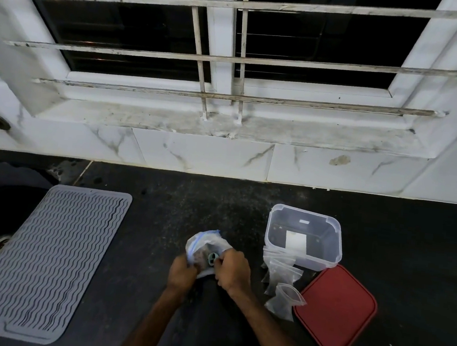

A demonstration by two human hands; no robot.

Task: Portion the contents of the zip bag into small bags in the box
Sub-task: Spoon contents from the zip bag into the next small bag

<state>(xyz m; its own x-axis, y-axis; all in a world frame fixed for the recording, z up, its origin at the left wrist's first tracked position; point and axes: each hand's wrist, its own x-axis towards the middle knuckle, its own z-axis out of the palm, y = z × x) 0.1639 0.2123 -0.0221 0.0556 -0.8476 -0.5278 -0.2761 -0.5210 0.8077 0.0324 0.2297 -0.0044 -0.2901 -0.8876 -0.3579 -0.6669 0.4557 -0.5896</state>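
Lower centre of frame: left hand [182, 273] and right hand [233, 271] working close together, both gripping zip bag [206, 243] above dark table [161, 222]. Box [306, 212] standing open at right, small bags [282, 272] lying just beside it. Risk: bag mouth tilting, contents [203, 253] spilling on table; floppy small bags collapsing during filling.

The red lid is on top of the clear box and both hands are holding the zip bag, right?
Not quite. In the head view the red lid lies flat on the counter beside the clear box, which stands open. The left hand and right hand are indeed holding the zip bag.
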